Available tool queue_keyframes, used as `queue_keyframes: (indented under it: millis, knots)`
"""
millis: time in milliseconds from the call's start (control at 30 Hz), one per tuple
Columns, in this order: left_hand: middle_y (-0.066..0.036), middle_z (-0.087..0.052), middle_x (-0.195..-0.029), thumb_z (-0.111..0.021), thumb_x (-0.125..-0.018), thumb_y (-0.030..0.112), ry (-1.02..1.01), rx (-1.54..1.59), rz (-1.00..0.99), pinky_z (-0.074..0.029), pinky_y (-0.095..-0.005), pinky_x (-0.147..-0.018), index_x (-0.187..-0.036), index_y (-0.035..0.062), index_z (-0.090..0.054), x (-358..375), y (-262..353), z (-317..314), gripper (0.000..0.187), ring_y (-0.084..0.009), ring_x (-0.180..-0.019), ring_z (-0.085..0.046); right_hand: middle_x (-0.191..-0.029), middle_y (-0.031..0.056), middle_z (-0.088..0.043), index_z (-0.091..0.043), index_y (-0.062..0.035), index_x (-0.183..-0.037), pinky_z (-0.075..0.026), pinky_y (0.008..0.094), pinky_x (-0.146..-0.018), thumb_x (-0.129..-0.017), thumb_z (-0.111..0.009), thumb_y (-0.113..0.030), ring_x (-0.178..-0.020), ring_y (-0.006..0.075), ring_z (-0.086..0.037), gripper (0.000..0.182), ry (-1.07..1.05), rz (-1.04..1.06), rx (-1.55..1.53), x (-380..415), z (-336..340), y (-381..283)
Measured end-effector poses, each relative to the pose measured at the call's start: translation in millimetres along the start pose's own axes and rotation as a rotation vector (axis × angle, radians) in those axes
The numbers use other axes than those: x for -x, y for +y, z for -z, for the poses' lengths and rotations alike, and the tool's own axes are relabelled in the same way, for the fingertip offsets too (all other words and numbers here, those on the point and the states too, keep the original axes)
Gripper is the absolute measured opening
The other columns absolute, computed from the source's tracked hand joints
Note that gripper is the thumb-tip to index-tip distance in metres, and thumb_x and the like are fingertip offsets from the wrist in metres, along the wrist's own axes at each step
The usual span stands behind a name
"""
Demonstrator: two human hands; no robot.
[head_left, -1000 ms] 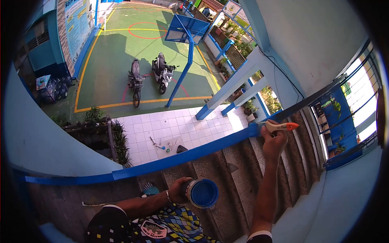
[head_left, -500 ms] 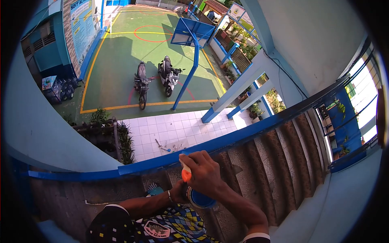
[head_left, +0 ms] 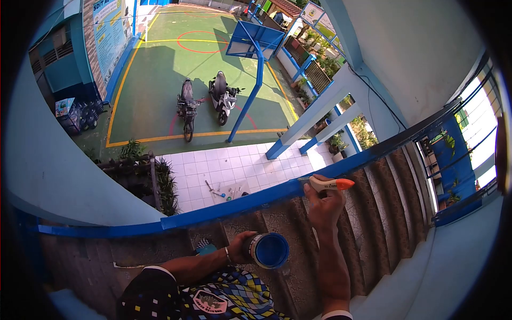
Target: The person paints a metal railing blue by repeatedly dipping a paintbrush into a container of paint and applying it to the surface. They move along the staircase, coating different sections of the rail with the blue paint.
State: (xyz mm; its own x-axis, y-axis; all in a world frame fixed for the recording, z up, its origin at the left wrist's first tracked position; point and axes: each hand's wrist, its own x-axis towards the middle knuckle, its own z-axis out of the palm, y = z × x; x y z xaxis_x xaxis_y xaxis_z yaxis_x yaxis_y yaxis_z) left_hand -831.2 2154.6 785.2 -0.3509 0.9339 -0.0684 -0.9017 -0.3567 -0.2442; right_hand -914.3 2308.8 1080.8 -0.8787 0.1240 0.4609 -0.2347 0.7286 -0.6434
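Observation:
An open can of blue paint (head_left: 271, 250) is held upright by my left hand (head_left: 242, 248), whose fingers wrap round its left side. Up and to the right, my right hand (head_left: 324, 205) grips a paintbrush (head_left: 330, 184) with a cream handle and an orange end pointing right. The brush's bristle end is at the blue railing ledge (head_left: 229, 209); whether it touches is too small to tell. Blue paint covers the ledge's top, which slants up to the right.
Brown stairs (head_left: 368, 224) descend to the right below the ledge. Beyond it lie white tiles (head_left: 256, 165) with small tools, two parked motorcycles (head_left: 188, 109), and a blue basketball post (head_left: 250, 101). A light blue wall (head_left: 58, 154) curves at left.
My right hand has moved from above the can to the right with the brush, which now lies against or near the ledge. The can's blue opening is now uncovered by the hand.

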Motion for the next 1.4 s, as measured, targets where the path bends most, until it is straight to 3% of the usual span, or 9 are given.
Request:
queue_keyframes:
  millis: [133, 233, 467, 633, 733, 1067, 1300, 1333, 1400]
  knots:
    - [-0.013, -0.079, -0.11, -0.06, -0.097, 0.043, 0.039, -0.037, -0.003, -0.06, -0.0543, -0.096, -0.119, 0.0052, -0.072, -3, 3, -8, 0.045, -0.0302, -0.097, -0.077, -0.104, 0.0092, -0.068, -0.074, 0.001, -0.117, -0.057, 0.0334, -0.079, -0.092, -0.077, -0.001, -0.094, 0.0204, -0.067, 0.026, 0.347, 0.27, 0.272, -18, 17, 6]
    - [-0.014, -0.077, -0.12, -0.06, -0.097, 0.044, 0.03, -0.043, 0.031, -0.058, -0.0543, -0.1, -0.126, 0.0059, -0.07, -11, 10, 9, 0.049, -0.0296, -0.106, -0.075, -0.1, 0.0086, -0.065, -0.075, -0.0016, -0.118, -0.056, 0.0361, -0.073, -0.087, -0.077, 0.001, -0.09, 0.0243, -0.064, 0.031, 0.144, 0.477, 0.486, -3, 3, -23]
    - [-0.018, -0.062, -0.145, -0.06, -0.096, 0.05, 0.134, -0.183, 0.037, -0.05, -0.0595, -0.11, -0.144, 0.0066, -0.058, -20, 14, -25, 0.065, -0.0356, -0.128, -0.064, -0.105, 0.0068, -0.068, -0.077, -0.0075, -0.119, -0.061, 0.037, -0.077, -0.076, -0.084, -0.006, -0.096, 0.0279, -0.069, 0.043, -0.437, 0.324, -0.033, 74, -62, -60]
    - [-0.021, -0.053, -0.156, -0.059, -0.094, 0.056, 0.064, -0.175, 0.119, -0.046, -0.0635, -0.113, -0.154, 0.0065, -0.049, -36, 27, 0, 0.079, -0.0415, -0.14, -0.054, -0.104, 0.0132, -0.077, -0.075, -0.0005, -0.117, -0.06, 0.032, -0.086, -0.09, -0.082, -0.009, -0.095, 0.0183, -0.076, 0.029, -0.156, -0.036, -0.189, 9, -26, -26]
    - [-0.018, -0.063, -0.146, -0.062, -0.096, 0.049, -0.027, -0.119, 0.13, -0.045, -0.0628, -0.114, -0.142, 0.0079, -0.062, -35, 16, -48, 0.061, -0.0377, -0.133, -0.061, -0.098, 0.0078, -0.078, -0.076, 0.0004, -0.114, -0.059, 0.0293, -0.082, -0.088, -0.082, -0.001, -0.089, 0.0124, -0.074, 0.026, 0.118, -0.219, -0.095, -58, 49, 17]
    - [-0.017, -0.069, -0.137, -0.061, -0.097, 0.047, 0.06, -0.126, 0.167, -0.048, -0.0593, -0.112, -0.136, 0.0071, -0.068, -60, 15, -61, 0.056, -0.036, -0.128, -0.064, -0.107, 0.0129, -0.079, -0.08, -0.0069, -0.112, -0.06, 0.0374, -0.087, -0.086, -0.082, -0.009, -0.095, 0.0263, -0.077, 0.026, 0.678, -0.149, 0.377, -204, 232, 129]
    - [-0.018, -0.05, -0.159, -0.036, -0.1, 0.065, -0.195, -0.003, 0.227, -0.04, -0.0698, -0.116, -0.159, 0.0058, -0.039, -109, 10, -79, 0.084, -0.0405, -0.146, -0.048, -0.101, 0.0085, -0.07, -0.078, -0.0077, -0.112, -0.058, 0.0401, -0.087, -0.086, -0.08, -0.004, -0.099, 0.0289, -0.069, 0.026, 0.183, 0.373, 0.581, -148, 180, 117]
    - [-0.016, -0.048, -0.161, -0.035, -0.1, 0.068, 0.108, -0.713, 0.027, -0.041, -0.068, -0.117, -0.159, 0.0068, -0.04, -110, -2, -117, 0.085, -0.0415, -0.147, -0.047, -0.102, 0.0084, -0.071, -0.077, -0.0067, -0.112, -0.058, 0.039, -0.086, -0.087, -0.082, -0.005, -0.098, 0.0267, -0.07, 0.026, 0.135, 0.401, 0.475, -134, 173, 109]
    - [-0.018, -0.045, -0.163, -0.035, -0.099, 0.071, 0.099, -0.779, 0.028, -0.041, -0.0668, -0.117, -0.159, 0.0065, -0.04, -135, -1, -115, 0.088, -0.0426, -0.147, -0.047, -0.103, 0.0076, -0.072, -0.077, -0.0045, -0.113, -0.059, 0.0355, -0.083, -0.088, -0.083, -0.005, -0.097, 0.0209, -0.072, 0.025, 0.08, 0.352, 0.195, -106, 175, 93]
